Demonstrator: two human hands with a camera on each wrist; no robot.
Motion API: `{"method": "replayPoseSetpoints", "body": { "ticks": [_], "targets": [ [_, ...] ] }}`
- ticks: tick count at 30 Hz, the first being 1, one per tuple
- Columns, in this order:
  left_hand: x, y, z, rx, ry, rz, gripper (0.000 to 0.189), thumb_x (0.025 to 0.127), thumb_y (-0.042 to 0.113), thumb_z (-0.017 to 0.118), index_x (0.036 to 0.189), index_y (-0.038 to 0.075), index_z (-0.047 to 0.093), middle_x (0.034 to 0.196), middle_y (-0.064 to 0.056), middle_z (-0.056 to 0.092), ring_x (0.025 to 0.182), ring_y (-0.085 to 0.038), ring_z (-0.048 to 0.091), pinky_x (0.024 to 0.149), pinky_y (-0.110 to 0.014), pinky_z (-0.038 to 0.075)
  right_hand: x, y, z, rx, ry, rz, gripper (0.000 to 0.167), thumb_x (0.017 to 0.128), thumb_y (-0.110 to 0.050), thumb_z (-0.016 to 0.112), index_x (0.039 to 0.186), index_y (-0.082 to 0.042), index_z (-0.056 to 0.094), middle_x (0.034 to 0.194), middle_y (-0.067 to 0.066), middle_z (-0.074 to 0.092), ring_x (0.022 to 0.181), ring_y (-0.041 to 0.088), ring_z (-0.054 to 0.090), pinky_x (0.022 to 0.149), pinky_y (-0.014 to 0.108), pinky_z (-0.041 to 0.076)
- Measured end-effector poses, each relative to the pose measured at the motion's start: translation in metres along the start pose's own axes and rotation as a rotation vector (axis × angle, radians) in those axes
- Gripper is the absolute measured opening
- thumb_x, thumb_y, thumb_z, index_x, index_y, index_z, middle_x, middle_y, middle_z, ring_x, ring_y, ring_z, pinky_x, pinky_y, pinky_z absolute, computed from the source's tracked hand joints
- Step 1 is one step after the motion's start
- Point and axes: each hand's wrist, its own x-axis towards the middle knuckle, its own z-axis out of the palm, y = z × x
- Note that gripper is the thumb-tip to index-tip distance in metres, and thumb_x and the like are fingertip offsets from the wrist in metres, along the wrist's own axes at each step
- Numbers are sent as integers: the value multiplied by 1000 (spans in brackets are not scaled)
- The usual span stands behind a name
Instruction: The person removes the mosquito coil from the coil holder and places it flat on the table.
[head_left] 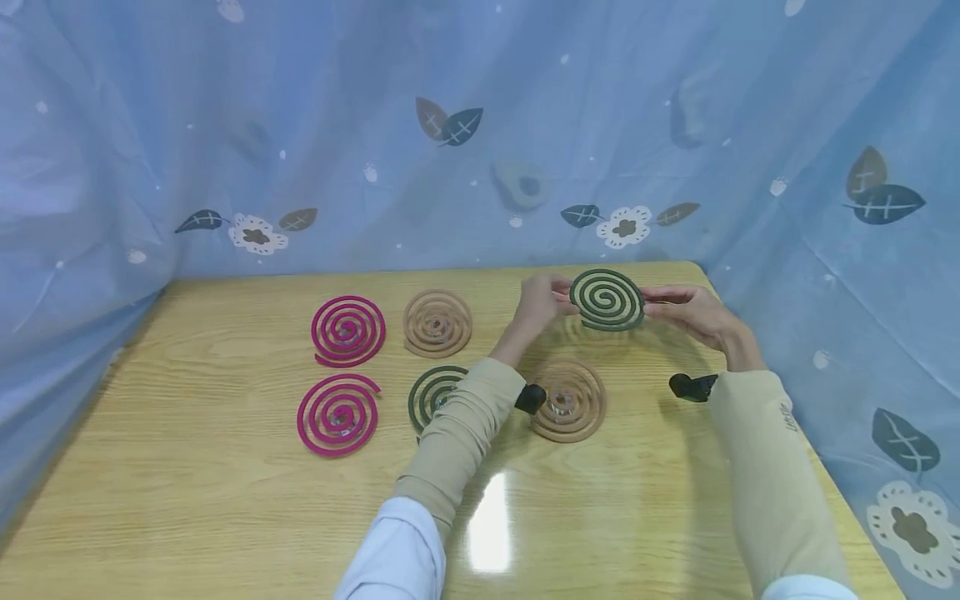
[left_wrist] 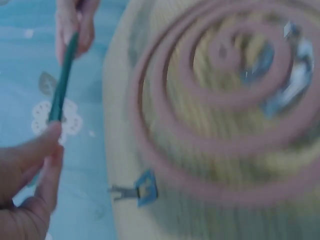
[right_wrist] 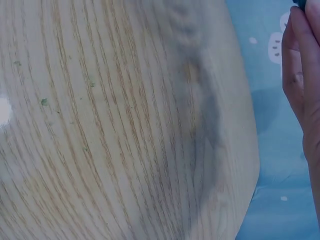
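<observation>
Above the far right part of the table, a dark green mosquito coil (head_left: 607,300) is held up by its edges between both hands. My left hand (head_left: 537,307) pinches its left edge, and my right hand (head_left: 692,313) pinches the right one. Seen from the left wrist, the green coil (left_wrist: 62,82) appears edge-on as a thin bar between the fingers. A tan coil (head_left: 567,400) lies on the table below the hands, close to the left wrist. Only a corner of the coil and part of the right hand (right_wrist: 302,70) enter the right wrist view.
Two magenta coils (head_left: 348,331) lie on the left of the wooden table (head_left: 187,392). Another tan coil (head_left: 438,323) rests near the middle; a second green coil (head_left: 431,396) is partly hidden by my left forearm. Patterned blue cloth (head_left: 337,125) hangs behind and at the sides.
</observation>
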Motion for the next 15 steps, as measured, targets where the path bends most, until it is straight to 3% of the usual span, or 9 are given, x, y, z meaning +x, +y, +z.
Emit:
{"method": "replayPoseSetpoints", "body": {
  "ticks": [4, 8, 15],
  "targets": [
    [14, 0, -5, 5, -57, 5, 42, 78, 0, 76, 118, -5, 63, 114, -18, 66, 100, -26, 67, 81, -19, 56, 2, 0, -1, 24, 22, 2, 35, 91, 13, 54, 114, -8, 70, 110, -3, 69, 100, 10, 65, 90, 22, 53],
    [25, -6, -1, 17, -92, -19, 46, 76, 0, 77, 119, -7, 61, 112, -19, 66, 98, -26, 67, 82, -19, 55, 4, 3, -3, -46, 54, 1, 37, 88, 13, 59, 113, -11, 71, 108, -4, 70, 98, 8, 66, 89, 20, 53],
    [38, -20, 9, 135, -148, 0, 46, 77, 2, 78, 118, -7, 61, 111, -19, 66, 99, -24, 67, 84, -20, 54, 8, 11, -7, -99, 77, -14, 37, 85, 14, 62, 111, -10, 72, 104, -6, 70, 95, 7, 66, 85, 20, 54]
  ]
}}
